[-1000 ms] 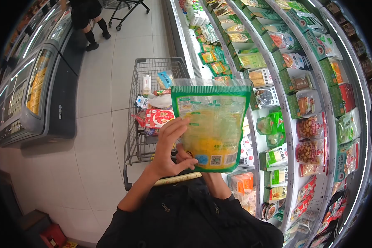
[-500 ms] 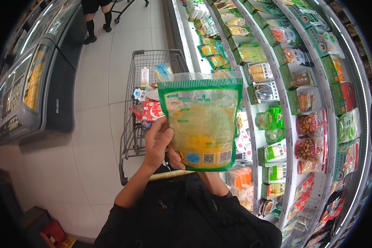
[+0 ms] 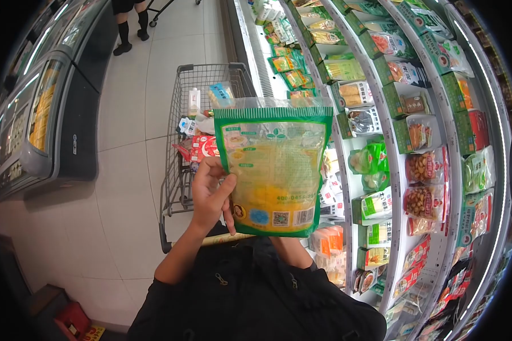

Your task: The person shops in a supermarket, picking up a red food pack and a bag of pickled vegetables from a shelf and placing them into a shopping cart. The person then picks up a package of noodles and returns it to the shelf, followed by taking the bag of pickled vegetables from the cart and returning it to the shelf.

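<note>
A clear-and-green plastic food bag stands upright before my chest, its printed back with a QR code and barcode facing me. Yellow contents show through its lower part. My left hand pinches the bag's left edge, thumb on the near face, with one finger pointing down beside the lower corner. Behind the bag my right hand is hidden; only the right forearm shows below it, so its grip cannot be made out.
A wire shopping cart stands ahead, holding a red package, a white carton and a blue-labelled pack. Refrigerated shelves of packaged food line the right. A freezer case stands left; a person's legs are farther off.
My left hand's lower finger has moved from the bag's lower front to point downward by its edge. The bag has shifted slightly left in view. The cart also appears slightly farther left.
</note>
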`<state>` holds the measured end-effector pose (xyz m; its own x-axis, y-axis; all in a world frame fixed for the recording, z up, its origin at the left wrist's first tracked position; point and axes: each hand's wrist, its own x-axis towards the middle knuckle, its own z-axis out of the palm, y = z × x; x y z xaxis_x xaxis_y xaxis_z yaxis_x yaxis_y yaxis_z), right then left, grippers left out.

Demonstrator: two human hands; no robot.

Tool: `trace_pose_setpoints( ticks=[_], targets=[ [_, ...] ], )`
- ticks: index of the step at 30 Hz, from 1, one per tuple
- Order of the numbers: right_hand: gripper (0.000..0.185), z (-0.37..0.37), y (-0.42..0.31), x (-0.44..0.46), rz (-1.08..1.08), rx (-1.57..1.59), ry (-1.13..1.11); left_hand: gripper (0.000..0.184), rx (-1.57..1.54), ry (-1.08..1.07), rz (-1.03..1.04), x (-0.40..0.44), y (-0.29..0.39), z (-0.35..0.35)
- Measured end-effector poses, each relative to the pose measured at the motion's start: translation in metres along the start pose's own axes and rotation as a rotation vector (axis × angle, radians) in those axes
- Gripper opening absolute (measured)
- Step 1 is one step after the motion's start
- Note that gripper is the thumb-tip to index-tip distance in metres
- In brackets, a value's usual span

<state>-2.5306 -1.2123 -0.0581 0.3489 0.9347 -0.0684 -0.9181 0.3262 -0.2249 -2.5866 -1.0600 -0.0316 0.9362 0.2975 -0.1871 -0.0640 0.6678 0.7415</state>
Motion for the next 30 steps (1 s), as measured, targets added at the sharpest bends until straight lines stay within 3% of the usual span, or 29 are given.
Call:
trace_pose_setpoints(
  ticks=[9, 12, 14, 17, 20, 30],
  targets=[
    [0.093, 0.009, 0.001, 0.001, -0.006, 0.138, 0.061, 0.034, -0.155, 0.113, 0.030, 0.008, 0.004, 0.002],
    [0.093, -0.001, 0.009, -0.005, 0.030, 0.157, 0.006, 0.031, -0.037, 0.149, 0.110, 0.007, -0.007, -0.010],
    [0.092, 0.001, 0.012, -0.009, 0.027, 0.149, -0.003, 0.017, -0.091, 0.138, 0.092, 0.004, -0.008, -0.013],
    [0.092, 0.008, 0.007, -0.009, 0.057, -0.012, 0.121, 0.015, -0.053, 0.143, 0.163, 0.006, -0.012, -0.017],
    [0.092, 0.002, 0.009, -0.001, 0.036, 0.106, -0.091, 0.014, -0.038, 0.136, 0.168, 0.006, -0.009, -0.017],
    [0.095, 0.020, 0.009, -0.002, -0.056, -0.044, 0.170, 0.008, -0.118, 0.139, 0.049, 0.003, -0.002, -0.023]
  ],
)
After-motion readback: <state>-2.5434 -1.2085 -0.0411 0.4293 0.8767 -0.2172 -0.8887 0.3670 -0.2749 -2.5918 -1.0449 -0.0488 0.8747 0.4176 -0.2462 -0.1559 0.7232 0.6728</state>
